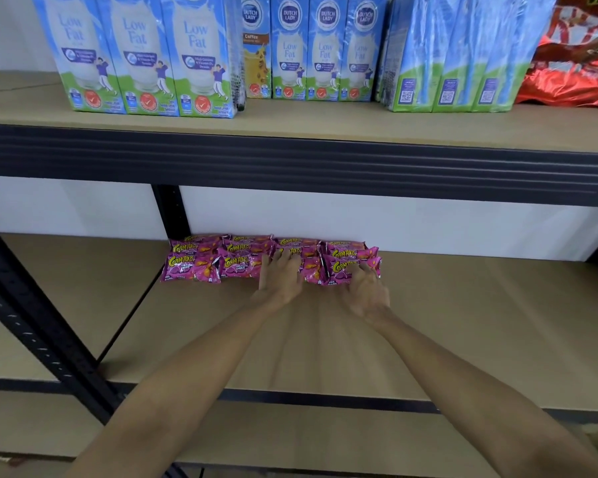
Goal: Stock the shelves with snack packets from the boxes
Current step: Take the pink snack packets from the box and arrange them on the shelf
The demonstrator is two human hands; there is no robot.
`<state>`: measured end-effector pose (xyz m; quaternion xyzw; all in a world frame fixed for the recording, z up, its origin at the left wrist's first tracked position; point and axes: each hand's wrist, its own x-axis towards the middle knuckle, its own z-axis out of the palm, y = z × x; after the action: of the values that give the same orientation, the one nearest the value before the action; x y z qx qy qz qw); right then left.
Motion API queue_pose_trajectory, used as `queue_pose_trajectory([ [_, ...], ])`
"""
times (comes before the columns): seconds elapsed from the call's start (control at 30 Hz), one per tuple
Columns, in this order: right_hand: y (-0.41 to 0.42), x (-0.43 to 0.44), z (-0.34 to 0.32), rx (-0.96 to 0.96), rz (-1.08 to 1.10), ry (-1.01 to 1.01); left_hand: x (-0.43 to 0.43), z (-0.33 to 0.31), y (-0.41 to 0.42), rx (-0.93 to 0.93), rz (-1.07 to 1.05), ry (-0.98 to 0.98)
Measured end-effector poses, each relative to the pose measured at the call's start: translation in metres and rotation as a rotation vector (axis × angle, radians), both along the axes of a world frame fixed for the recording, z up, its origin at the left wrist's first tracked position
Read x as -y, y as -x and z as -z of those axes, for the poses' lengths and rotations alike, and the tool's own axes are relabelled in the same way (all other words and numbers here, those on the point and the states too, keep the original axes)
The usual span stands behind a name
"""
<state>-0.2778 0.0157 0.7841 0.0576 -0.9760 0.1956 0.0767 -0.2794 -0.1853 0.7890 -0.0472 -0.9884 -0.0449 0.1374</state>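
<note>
The pink snack packets (pixel 201 267) sit mid-frame at the back of the lower shelf (pixel 463 322), left hand (pixel 280 276) and right hand (pixel 366 291) pressing them with straight, spread fingers, seemingly tidying the row; next likely comes fetching more packets.

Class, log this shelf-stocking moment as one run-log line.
phase: arranging row | left hand: rests on pink foil Corntoz snack packets | right hand: touches same row | place: back of lower wooden shelf

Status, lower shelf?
Left hand, right hand: flat on Corntoz packets. Packets rowed along back wall, lower shelf. Milk cartons overhead, apart.
</note>
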Motion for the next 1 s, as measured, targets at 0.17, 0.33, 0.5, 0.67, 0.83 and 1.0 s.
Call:
queue_pose_trajectory([
  [0.17, -0.014, -0.010, -0.008, -0.053, -0.027, 0.062, -0.016, -0.003, -0.014, -0.026, -0.007, -0.042],
  [0.33, -0.039, -0.030, -0.012, -0.085, -0.063, 0.101, -0.048, -0.006, -0.038, -0.019, -0.015, -0.097],
  [0.5, -0.066, -0.061, -0.011, -0.070, -0.083, 0.147, -0.089, -0.006, -0.074, -0.004, -0.022, -0.222],
  [0.67, -0.097, -0.103, 0.000, -0.015, -0.203, 0.204, -0.135, -0.001, -0.120, 0.083, -0.083, -0.282],
  [0.83, -0.134, -0.139, 0.013, -0.021, -0.316, 0.259, -0.173, 0.011, -0.166, 0.179, -0.125, -0.323],
  [1.0, -0.183, -0.159, 0.039, 0.010, -0.392, 0.405, -0.191, 0.037, -0.219, 0.189, -0.028, -0.357],
])
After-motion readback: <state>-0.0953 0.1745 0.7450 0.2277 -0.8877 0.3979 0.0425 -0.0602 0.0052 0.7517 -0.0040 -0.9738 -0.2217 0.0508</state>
